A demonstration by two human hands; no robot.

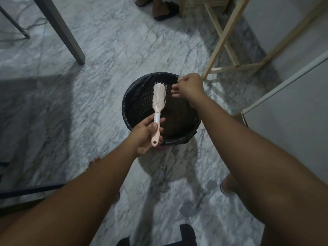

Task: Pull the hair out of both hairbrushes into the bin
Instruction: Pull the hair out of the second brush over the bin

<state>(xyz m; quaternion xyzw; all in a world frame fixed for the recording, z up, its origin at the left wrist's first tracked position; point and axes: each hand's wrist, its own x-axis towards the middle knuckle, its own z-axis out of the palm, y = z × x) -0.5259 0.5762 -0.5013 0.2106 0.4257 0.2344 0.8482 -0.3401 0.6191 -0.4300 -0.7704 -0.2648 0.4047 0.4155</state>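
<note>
The left hand (145, 135) grips the handle of a pale pink plastic hairbrush with a white collar (158, 103), holding its bristled head over the open mouth of a round black-lined bin (127, 96) that stands on the grey-veined marble floor (106, 50). The right hand (190, 86) hovers over the far rim of the bin, just beside the brush head, fingers curled in a loose pinch; whether any strands are between them is too fine to tell.

The main risk, as I judge it, is loose hair drifting past the rim onto the floor, since that hand sits at the edge and not over the middle. The left grip is low on the handle, so a hard tug at the bristles could twist the brush loose into the bin.

The brush looks narrow and oblong, with rows of pale pins that appear mostly clean. A second brush is not in view.
</note>
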